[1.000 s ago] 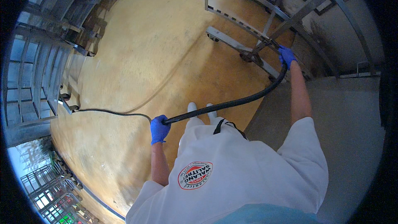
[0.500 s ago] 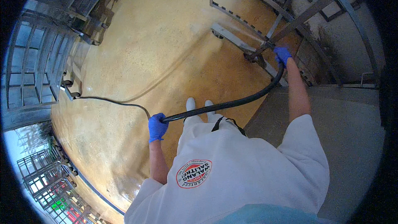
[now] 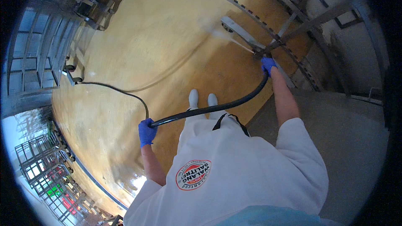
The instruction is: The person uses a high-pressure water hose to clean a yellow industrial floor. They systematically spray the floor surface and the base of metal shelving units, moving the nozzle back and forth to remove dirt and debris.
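A thick black hose (image 3: 209,109) sags in a curve between my two blue-gloved hands. My left hand (image 3: 147,132) is wrapped round it on the left, with a thinner stretch trailing away across the floor. At the hose's other end, my right hand (image 3: 268,65) grips it beside a metal rack; the nozzle itself is hard to make out. A white jet of water (image 3: 238,43) shoots from there to the far left, low across the rack's wheeled base bar (image 3: 243,32). The upright metal rack (image 3: 289,44) stands just beyond my right hand.
The wet yellow-brown floor (image 3: 167,33) spreads ahead of my white boots (image 3: 212,99). More wheeled metal racks (image 3: 37,54) line the left side, others (image 3: 46,167) stand at lower left by a floor drain (image 3: 98,186). A grey surface (image 3: 305,142) lies on my right.
My right hand has moved left and a little nearer to me, and the jet now reaches out past the base bar. My left hand has shifted left with the hose.
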### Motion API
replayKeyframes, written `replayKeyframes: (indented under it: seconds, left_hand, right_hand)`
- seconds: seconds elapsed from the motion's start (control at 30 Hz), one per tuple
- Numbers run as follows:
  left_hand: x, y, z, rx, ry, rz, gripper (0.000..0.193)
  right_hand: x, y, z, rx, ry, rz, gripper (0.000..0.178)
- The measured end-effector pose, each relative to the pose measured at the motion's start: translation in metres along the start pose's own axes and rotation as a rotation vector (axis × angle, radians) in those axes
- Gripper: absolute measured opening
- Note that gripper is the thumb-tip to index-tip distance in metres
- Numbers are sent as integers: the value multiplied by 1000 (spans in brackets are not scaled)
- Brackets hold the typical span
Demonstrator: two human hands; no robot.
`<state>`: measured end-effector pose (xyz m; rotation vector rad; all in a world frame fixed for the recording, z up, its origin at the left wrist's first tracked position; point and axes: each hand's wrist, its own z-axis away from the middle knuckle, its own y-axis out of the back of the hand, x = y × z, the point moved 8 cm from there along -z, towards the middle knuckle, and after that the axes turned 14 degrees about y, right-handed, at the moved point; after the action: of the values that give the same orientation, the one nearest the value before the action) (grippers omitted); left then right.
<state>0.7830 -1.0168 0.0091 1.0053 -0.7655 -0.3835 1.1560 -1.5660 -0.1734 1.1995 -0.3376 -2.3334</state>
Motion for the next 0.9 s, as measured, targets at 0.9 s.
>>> replayKeyframes:
  seconds: [0.9]
  left_hand:
    - [-86,29,62,24,229,-11,13]
  right_hand:
    - [114,-220,59,-640,-258,342,35]
